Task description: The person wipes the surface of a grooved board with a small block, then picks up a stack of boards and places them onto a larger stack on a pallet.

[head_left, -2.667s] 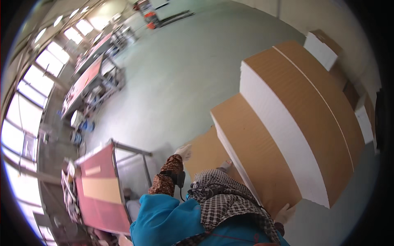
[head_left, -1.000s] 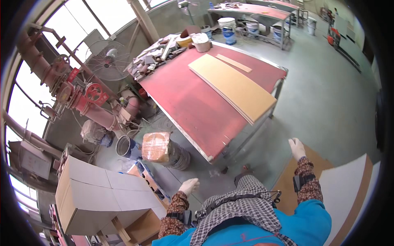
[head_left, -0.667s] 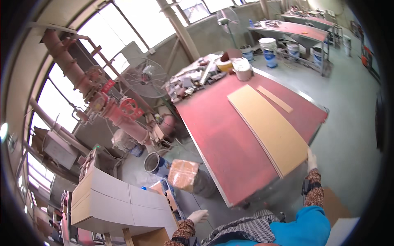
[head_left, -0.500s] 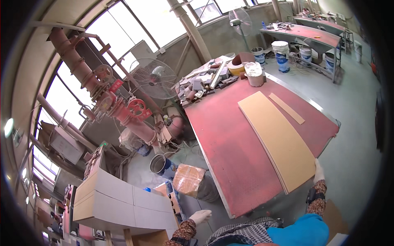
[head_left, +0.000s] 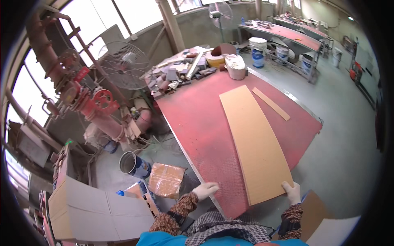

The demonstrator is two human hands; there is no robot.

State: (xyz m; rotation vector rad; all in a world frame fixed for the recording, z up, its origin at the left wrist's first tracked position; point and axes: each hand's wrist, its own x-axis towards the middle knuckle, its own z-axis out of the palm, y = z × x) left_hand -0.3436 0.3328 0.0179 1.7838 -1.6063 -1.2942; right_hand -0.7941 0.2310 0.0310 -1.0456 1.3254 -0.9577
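A large tan panel [head_left: 256, 143] with one curved long side lies lengthwise on the red-topped table [head_left: 193, 119]. Its near end reaches the table's front. My right hand [head_left: 291, 192], in a pale glove, grips the panel's near right corner, fingers on top. At the table's left front edge is my left hand [head_left: 206, 190], gloved too, fingers stretched toward the panel but apart from it. It holds nothing. A narrow tan strip [head_left: 271, 104] lies beside the panel's far right side.
Sanding blocks and scraps [head_left: 180, 74] are piled at the table's far left, near a white bucket [head_left: 235, 67]. Left of the table stand a taped carton [head_left: 166, 180], a blue bucket [head_left: 135, 165] and pale panels [head_left: 96, 209]. A floor fan [head_left: 125, 65] stands behind.
My left hand has risen and moved right to the table's edge. My right hand stays at the panel's corner, and the panel's near end has swung slightly left. The view has shifted right.
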